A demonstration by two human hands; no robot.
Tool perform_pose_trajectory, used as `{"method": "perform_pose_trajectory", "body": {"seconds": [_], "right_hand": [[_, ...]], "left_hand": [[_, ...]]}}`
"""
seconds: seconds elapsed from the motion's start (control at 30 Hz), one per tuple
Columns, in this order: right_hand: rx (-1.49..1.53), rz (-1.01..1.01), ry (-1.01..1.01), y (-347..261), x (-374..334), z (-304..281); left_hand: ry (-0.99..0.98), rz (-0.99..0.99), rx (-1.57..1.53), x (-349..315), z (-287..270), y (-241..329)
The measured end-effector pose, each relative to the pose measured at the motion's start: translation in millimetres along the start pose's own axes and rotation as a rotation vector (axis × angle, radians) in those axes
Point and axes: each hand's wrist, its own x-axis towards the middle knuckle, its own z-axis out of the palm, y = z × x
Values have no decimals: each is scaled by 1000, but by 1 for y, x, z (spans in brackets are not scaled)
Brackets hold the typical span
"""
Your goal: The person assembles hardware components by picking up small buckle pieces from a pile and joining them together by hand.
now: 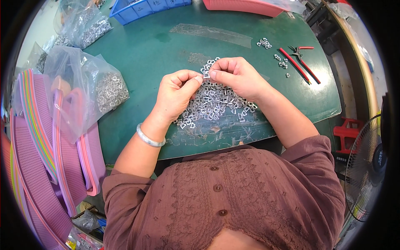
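Over a pile of small silvery metal clips (pixel 216 100) on the green table, my two hands meet with their fingertips close together. Between them is a small metal clip (pixel 206 76), square in outline. My left hand (pixel 180 89) pinches its left side with thumb and forefinger. On the other side, the thumb and forefinger of my right hand (pixel 236 76) are closed at the clip; the fingers partly hide it. A white bangle circles my left wrist. Beyond my right hand lie a few separate clips (pixel 264 43), near red-handled pliers (pixel 299 54) and a red rod-like tool (pixel 294 65).
At the left, a clear plastic bag (pixel 79 79) of clips rests beside stacked purple baskets (pixel 41 166). Another filled bag (pixel 89 29) sits farther back. A blue bin (pixel 150 7) and a pink basket (pixel 246 6) line the far edge. A fan (pixel 362 166) stands at the right.
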Motion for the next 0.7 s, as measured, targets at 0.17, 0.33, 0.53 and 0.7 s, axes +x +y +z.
{"method": "perform_pose_trajectory", "body": {"seconds": [0.17,0.33,0.53,0.7], "right_hand": [[-38,-18,0,3,1,-2],[-9,-76,32,2,1,0],[-5,-41,0,0,1,-2],[5,-56,-2,-1,0,-1]], "left_hand": [[-12,-3,-6,1,-1,0],[-12,-12,-10,1,-1,0],[-9,-10,-51,1,-2,-1],[-23,-15,-81,1,-2,-1]]}}
